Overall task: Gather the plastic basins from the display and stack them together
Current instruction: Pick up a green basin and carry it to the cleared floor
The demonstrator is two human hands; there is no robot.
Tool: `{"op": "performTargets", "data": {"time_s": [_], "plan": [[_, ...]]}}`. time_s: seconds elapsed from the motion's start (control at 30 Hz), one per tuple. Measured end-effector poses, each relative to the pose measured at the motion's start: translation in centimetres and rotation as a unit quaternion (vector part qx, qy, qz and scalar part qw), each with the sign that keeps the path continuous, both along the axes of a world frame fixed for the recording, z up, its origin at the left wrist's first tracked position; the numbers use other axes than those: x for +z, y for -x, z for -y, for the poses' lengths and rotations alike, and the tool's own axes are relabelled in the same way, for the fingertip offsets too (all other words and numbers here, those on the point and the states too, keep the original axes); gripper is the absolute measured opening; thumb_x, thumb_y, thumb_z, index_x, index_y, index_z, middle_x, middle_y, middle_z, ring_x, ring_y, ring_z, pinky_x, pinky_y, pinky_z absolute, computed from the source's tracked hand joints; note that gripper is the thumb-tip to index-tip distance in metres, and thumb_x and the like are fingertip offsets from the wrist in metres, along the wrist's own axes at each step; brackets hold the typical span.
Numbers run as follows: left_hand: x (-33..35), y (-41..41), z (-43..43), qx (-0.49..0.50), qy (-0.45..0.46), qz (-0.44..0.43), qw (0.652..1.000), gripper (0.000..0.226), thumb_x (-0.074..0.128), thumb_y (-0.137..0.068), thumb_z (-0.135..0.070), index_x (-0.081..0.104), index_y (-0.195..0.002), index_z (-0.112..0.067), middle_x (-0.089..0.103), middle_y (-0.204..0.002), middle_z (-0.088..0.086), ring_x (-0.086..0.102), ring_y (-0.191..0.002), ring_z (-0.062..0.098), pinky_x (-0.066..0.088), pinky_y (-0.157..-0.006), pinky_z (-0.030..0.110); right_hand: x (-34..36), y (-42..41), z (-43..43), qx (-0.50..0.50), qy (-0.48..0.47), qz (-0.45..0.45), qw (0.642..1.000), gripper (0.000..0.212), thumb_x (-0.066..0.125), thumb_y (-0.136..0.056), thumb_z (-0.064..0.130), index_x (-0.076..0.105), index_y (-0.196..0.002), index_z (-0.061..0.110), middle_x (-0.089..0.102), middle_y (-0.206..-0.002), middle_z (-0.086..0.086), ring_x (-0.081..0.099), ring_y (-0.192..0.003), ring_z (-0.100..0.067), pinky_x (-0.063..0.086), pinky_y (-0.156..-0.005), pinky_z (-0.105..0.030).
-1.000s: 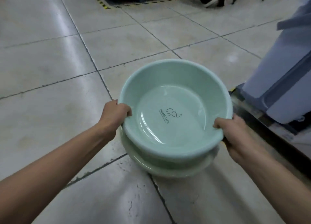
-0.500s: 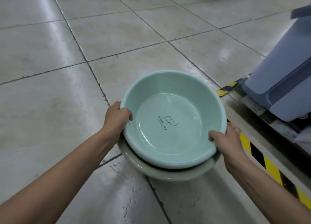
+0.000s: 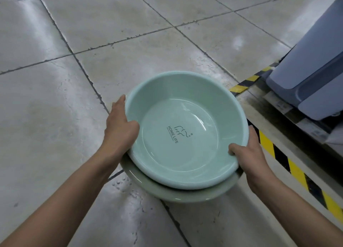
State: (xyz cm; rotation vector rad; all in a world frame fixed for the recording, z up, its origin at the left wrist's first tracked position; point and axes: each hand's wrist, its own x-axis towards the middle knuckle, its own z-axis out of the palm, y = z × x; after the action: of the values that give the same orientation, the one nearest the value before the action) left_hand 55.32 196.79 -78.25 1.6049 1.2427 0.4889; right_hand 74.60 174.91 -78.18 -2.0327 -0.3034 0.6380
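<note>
Flanking nested basins (image 3: 185,135), left hand (image 3: 118,124), right hand (image 3: 248,154)

"HOME LIFE" is printed inside the top basin (image 3: 185,129).

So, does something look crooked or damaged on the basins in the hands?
The upper basin is not seated evenly in the lower basin: it sits shifted towards the far side, so the lower rim shows only on the near side. No crack or spill shows.
</note>
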Motion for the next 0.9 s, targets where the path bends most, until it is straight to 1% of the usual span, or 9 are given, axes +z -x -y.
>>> {"op": "performTargets", "data": {"time_s": [0.1, 0.23, 0.33, 0.47, 0.57, 0.67, 0.73, 0.8, 0.9], "plan": [[0.1, -0.2, 0.0, -0.01, -0.015, -0.025, 1.0, 0.089, 0.042, -0.058, -0.012, 0.036, -0.141, -0.043, 0.051, -0.137, -0.001, 0.051, -0.125, 0.028, 0.045, -0.103, 0.054, -0.4, -0.5, 0.1, 0.003, -0.004, -0.007, 1.0, 0.062, 0.058, -0.059, 0.017, 0.051, -0.111, 0.05, 0.051, -0.132, -0.002, 0.053, -0.124, -0.027, 0.052, -0.096, -0.054], [0.6, -0.2, 0.4, -0.027, -0.047, -0.045, 0.998, 0.088, 0.043, -0.055, -0.018, 0.039, -0.14, -0.039, 0.053, -0.133, 0.0, 0.053, -0.119, 0.029, 0.048, -0.099, 0.053, -0.4, -0.4, 0.2, 0.01, -0.004, 0.014, 1.0, 0.084, 0.065, -0.06, 0.017, 0.04, -0.134, 0.049, 0.052, -0.135, 0.005, 0.054, -0.123, -0.021, 0.053, -0.096, -0.053], [1.2, -0.2, 1.0, -0.019, -0.063, -0.064, 0.996, 0.085, 0.044, -0.056, -0.021, 0.041, -0.139, -0.038, 0.053, -0.132, -0.003, 0.054, -0.116, 0.028, 0.049, -0.096, 0.051, -0.5, -0.2, 0.1, 0.02, 0.002, 0.053, 0.998, 0.068, 0.061, -0.061, 0.022, 0.048, -0.125, 0.041, 0.054, -0.126, 0.002, 0.055, -0.118, -0.021, 0.051, -0.099, -0.052], [1.8, 0.0, 1.4, -0.027, -0.06, -0.105, 0.992, 0.086, 0.048, -0.059, -0.024, 0.037, -0.144, -0.029, 0.05, -0.14, 0.005, 0.052, -0.122, 0.034, 0.046, -0.099, 0.05, 0.2, 1.4, 1.2, -0.026, -0.022, 0.023, 0.999, 0.043, 0.06, -0.082, 0.025, 0.05, -0.121, 0.04, 0.057, -0.132, 0.004, 0.056, -0.116, -0.017, 0.049, -0.102, -0.045], [2.4, -0.1, 2.7, -0.041, -0.075, -0.181, 0.98, 0.09, 0.058, -0.075, -0.019, 0.018, -0.156, -0.015, 0.027, -0.158, 0.019, 0.024, -0.147, 0.037, 0.025, -0.117, 0.055, 1.0, 2.3, 3.8, -0.008, 0.004, 0.039, 0.999, 0.06, 0.07, -0.088, 0.038, 0.046, -0.143, 0.035, 0.051, -0.142, 0.014, 0.049, -0.129, -0.011, 0.042, -0.11, -0.041], [4.1, -2.4, 6.7, -0.099, -0.178, -0.162, 0.966, 0.078, 0.058, -0.082, -0.02, 0.028, -0.153, -0.013, 0.013, -0.163, 0.022, 0.001, -0.154, 0.032, 0.0, -0.124, 0.048, 2.4, 2.5, 7.8, 0.026, 0.052, 0.122, 0.991, 0.076, 0.071, -0.088, 0.044, 0.035, -0.153, 0.031, 0.039, -0.156, 0.011, 0.037, -0.143, -0.011, 0.035, -0.117, -0.041], [5.7, -4.6, 10.3, -0.188, -0.217, -0.093, 0.954, 0.07, 0.056, -0.084, -0.021, 0.036, -0.151, -0.014, 0.018, -0.164, 0.017, 0.006, -0.154, 0.027, 0.0, -0.125, 0.045, 3.3, 2.4, 11.2, 0.011, 0.071, 0.14, 0.988, 0.076, 0.07, -0.089, 0.043, 0.034, -0.154, 0.029, 0.039, -0.157, 0.011, 0.037, -0.144, -0.012, 0.034, -0.116, -0.037], [7.4, -6.6, 14.0, -0.25, -0.193, -0.034, 0.948, 0.062, 0.055, -0.087, -0.02, 0.042, -0.147, -0.015, 0.034, -0.158, 0.007, 0.022, -0.15, 0.022, 0.012, -0.124, 0.044, 4.4, 2.1, 14.7, -0.02, 0.085, 0.152, 0.985, 0.073, 0.069, -0.09, 0.042, 0.035, -0.153, 0.027, 0.042, -0.155, 0.009, 0.039, -0.142, -0.013, 0.034, -0.112, -0.03], [9.0, -8.4, 19.3, -0.292, -0.149, -0.011, 0.945, 0.056, 0.058, -0.089, -0.02, 0.048, -0.144, -0.018, 0.048, -0.149, 0.0, 0.041, -0.139, 0.02, 0.027, -0.119, 0.036, 5.5, 1.7, 20.0, -0.073, 0.094, 0.136, 0.984, 0.067, 0.069, -0.091, 0.039, 0.039, -0.15, 0.026, 0.048, -0.151, 0.005, 0.044, -0.138, -0.015, 0.036, -0.106, -0.029]]}}
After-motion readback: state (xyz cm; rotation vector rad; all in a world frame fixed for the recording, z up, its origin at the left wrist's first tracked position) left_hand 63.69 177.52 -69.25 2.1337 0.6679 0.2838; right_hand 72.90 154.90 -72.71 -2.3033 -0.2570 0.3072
